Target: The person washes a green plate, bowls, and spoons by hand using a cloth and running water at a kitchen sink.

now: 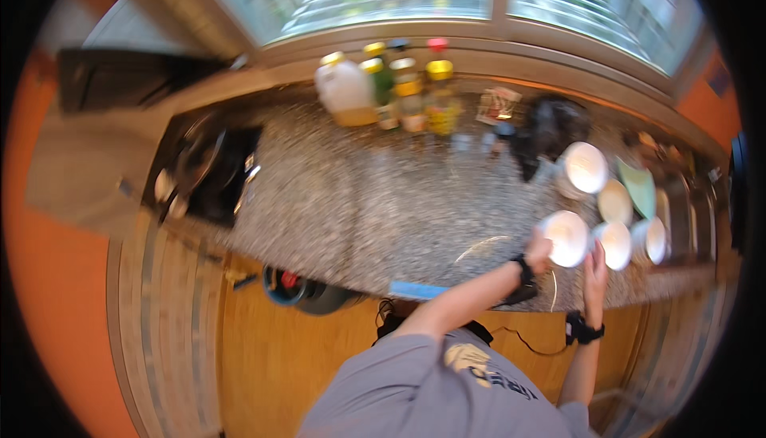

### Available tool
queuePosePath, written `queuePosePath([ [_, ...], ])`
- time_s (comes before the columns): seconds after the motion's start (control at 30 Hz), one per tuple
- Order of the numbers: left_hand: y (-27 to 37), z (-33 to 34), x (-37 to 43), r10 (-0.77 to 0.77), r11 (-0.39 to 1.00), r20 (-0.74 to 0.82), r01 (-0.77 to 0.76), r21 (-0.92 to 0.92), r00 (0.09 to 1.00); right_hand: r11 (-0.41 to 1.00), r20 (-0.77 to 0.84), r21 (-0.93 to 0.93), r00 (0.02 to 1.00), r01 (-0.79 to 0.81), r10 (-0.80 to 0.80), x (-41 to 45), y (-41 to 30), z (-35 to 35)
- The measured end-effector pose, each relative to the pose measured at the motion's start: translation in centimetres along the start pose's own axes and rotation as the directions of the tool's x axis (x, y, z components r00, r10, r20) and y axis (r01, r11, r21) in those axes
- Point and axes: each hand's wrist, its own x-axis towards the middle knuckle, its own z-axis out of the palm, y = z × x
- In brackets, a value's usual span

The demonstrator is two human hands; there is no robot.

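A white bowl point(566, 239) is at the right part of the speckled stone countertop, with my left hand point(540, 250) gripping its left side. My right hand point(595, 264) is upright between this bowl and a second white bowl point(614, 245); blur hides whether it touches either one. Farther right stands another white bowl point(656, 240). Behind them are a stack of white bowls point(585, 168), a cream-coloured bowl point(614, 201) and a pale green dish point(638, 186). Both of my wrists wear black bands.
Bottles with yellow caps point(440, 103) and a large plastic jug point(347, 91) line the window side. A black cooktop point(209, 169) with a pan is at the left. A dark bundle point(553, 127) lies behind the bowls, beside the sink point(688, 216). A blue strip point(417, 290) marks the counter's front edge.
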Motion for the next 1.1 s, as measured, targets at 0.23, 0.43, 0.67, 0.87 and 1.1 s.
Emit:
queuePosePath([
  [0.23, 1.6, -0.7, -5.6, -0.114, 0.915, -0.215, 0.187, 0.357, 0.970, 0.965, -0.174, -0.243, 0.974, 0.098, -0.143, -2.5, 7.0, 4.7],
  [0.43, 14.0, -15.8, -35.5, 0.338, 0.934, -0.066, -0.343, -0.096, 0.939, 0.898, -0.365, -0.014, 0.834, 0.439, -0.414, -11.9, -14.3, 16.1],
  [0.67, 19.9, -29.3, -65.7, 0.608, 0.555, -0.681, -0.832, -0.001, 0.407, 0.829, 0.620, 0.559, 0.669, -0.009, -0.410, -26.2, -38.8, 42.1],
  [0.87, 18.0, -38.2, -83.3, 0.496, 0.257, -0.867, -0.944, 0.208, -0.056, 0.799, 0.927, 0.353, 0.299, -0.486, -0.227, -34.0, -47.4, 56.0],
  [1.1, 22.1, -47.0, -92.7, 0.388, 0.255, -0.915, -0.941, 0.223, -0.112, 0.746, 0.949, 0.310, 0.148, -0.589, -0.277, -37.7, -54.0, 74.2],
])
